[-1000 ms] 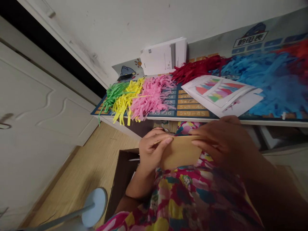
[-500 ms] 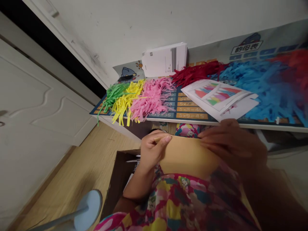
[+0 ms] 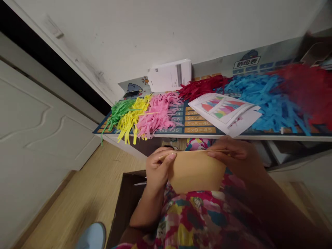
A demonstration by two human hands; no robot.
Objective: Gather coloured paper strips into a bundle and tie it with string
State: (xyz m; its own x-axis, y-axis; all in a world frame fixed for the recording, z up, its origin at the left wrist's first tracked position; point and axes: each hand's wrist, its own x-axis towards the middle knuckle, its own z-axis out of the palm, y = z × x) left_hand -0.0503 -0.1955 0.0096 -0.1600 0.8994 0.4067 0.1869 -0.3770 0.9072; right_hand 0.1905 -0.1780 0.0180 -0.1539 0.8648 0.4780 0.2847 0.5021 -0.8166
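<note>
A tan paper sheet (image 3: 195, 171) is held over my lap, just below the table's front edge (image 3: 233, 137). My left hand (image 3: 158, 167) pinches its upper left corner, fingers closed on the edge. My right hand (image 3: 237, 159) grips the upper right edge with the fingers pressed along it. Below the sheet lies my brightly patterned clothing (image 3: 197, 221).
On the table lie piles of shredded paper: green (image 3: 119, 109), yellow (image 3: 131, 117), pink (image 3: 155, 114), dark red (image 3: 201, 88), blue (image 3: 264, 100), red (image 3: 308, 90). White printed sheets (image 3: 224, 110) rest near the front; a white booklet stack (image 3: 169, 74) leans on the wall. A brown box (image 3: 127, 204) stands on the wooden floor.
The view has shifted down and right, so the table sits lower in frame. Both hands keep hold of the tan sheet, which looks a little narrower than half a second ago.
</note>
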